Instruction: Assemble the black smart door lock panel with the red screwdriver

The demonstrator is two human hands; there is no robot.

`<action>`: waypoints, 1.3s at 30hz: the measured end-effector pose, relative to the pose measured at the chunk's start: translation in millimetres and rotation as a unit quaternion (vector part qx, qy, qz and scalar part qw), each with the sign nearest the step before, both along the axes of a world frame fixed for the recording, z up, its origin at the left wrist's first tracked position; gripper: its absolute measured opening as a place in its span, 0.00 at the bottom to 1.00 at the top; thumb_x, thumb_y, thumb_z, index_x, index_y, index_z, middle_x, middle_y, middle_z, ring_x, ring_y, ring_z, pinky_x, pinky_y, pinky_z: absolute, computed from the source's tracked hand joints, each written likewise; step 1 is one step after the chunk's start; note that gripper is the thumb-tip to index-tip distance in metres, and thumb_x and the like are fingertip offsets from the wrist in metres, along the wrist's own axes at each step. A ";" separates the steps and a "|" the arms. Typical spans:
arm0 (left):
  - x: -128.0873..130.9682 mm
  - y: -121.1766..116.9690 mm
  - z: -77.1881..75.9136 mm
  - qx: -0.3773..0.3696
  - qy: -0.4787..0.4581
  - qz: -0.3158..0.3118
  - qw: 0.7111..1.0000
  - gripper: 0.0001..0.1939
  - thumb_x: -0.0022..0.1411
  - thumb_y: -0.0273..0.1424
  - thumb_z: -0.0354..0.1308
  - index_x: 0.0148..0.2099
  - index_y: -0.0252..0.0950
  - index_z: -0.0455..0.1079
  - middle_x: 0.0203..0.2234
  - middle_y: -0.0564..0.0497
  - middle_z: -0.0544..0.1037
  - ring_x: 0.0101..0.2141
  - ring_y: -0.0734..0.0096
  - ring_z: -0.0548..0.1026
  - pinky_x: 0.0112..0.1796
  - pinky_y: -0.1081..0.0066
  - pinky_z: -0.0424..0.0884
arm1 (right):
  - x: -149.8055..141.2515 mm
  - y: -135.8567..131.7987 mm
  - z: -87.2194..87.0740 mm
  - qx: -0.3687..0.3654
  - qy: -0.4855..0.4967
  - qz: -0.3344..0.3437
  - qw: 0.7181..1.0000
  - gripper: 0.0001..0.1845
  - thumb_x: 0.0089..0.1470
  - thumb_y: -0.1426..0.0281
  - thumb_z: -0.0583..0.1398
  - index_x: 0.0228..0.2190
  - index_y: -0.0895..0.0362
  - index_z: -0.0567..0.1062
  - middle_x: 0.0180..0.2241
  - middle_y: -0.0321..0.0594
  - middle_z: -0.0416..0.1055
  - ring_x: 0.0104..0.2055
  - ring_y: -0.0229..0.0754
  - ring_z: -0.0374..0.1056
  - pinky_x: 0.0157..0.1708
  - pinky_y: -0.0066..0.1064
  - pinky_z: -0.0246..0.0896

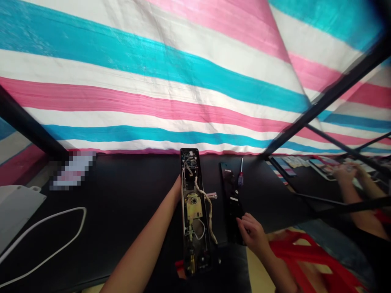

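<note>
My left hand (176, 192) grips the side of an opened electronic door lock body (192, 211), which stands tilted up from the table with its back showing. Part of that hand is hidden behind the lock. Inside are a brass mechanism (194, 206), a circuit board and loose pale wires. My right hand (253, 233) rests its fingertips on the lower edge of a long black metal plate (232, 203). Above that plate's far end lies a red-handled screwdriver (240, 175).
A black table carries a white plastic panel (15, 211), a loop of white cable (45, 244) and a blurred patch (73, 171). A striped tarp (152, 81) hangs behind. To the right, a co-worker's hands (345, 174) work among items at another table. A red stool (305, 260) stands below.
</note>
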State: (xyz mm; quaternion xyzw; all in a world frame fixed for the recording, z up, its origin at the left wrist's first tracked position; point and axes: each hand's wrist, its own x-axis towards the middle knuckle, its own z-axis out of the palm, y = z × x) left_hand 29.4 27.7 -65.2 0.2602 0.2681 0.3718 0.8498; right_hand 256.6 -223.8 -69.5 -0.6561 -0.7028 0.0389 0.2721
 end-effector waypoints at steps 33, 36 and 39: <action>52.0 -191.8 91.4 -0.049 0.056 -0.026 0.997 0.21 0.47 0.33 0.71 0.43 0.34 0.74 0.30 0.51 0.78 0.34 0.67 0.76 0.39 0.72 0.69 | -79.8 -0.7 113.9 0.179 0.153 0.106 0.966 0.16 0.60 0.75 0.57 0.21 0.55 0.63 0.22 0.35 0.63 0.30 0.39 0.62 0.30 0.32 0.60; 34.7 -203.9 98.0 0.006 0.070 -0.028 0.997 0.21 0.55 0.39 0.68 0.50 0.35 0.73 0.36 0.47 0.81 0.40 0.61 0.78 0.42 0.67 0.72 | -70.1 -23.5 86.8 0.335 0.229 0.040 0.913 0.22 0.66 0.56 0.50 0.26 0.53 0.72 0.27 0.41 0.69 0.32 0.47 0.67 0.33 0.41 0.63; 8.0 -208.6 112.1 0.030 0.095 -0.038 0.994 0.22 0.61 0.44 0.64 0.51 0.35 0.73 0.36 0.44 0.82 0.37 0.58 0.80 0.39 0.64 0.75 | -68.0 -36.7 49.2 0.348 0.296 -0.154 0.876 0.16 0.64 0.59 0.53 0.35 0.50 0.78 0.34 0.42 0.74 0.37 0.48 0.70 0.36 0.41 0.64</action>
